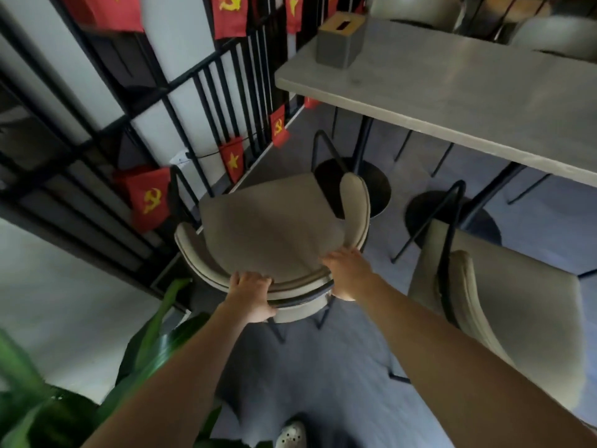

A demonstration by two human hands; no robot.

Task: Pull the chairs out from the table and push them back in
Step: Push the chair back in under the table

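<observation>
I have both hands closed over the curved backrest of the beige padded chair with black metal legs (pixel 274 234), left hand (pixel 250 294) and right hand (pixel 347 273) apart along its rim. It stands clear of the grey surface (pixel 452 82) ahead; I'd push evenly, keeping it straight between the surface's legs.

A grey tissue box (pixel 340 40) sits near the corner of the pale table (pixel 452 88); beige chairs (pixel 274 227) stand on blue-grey floor (pixel 323 367).

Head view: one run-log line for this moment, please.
left hand: gripping chair backrest | right hand: gripping same backrest | chair: pulled clear of table | second chair: out, untouched
</observation>
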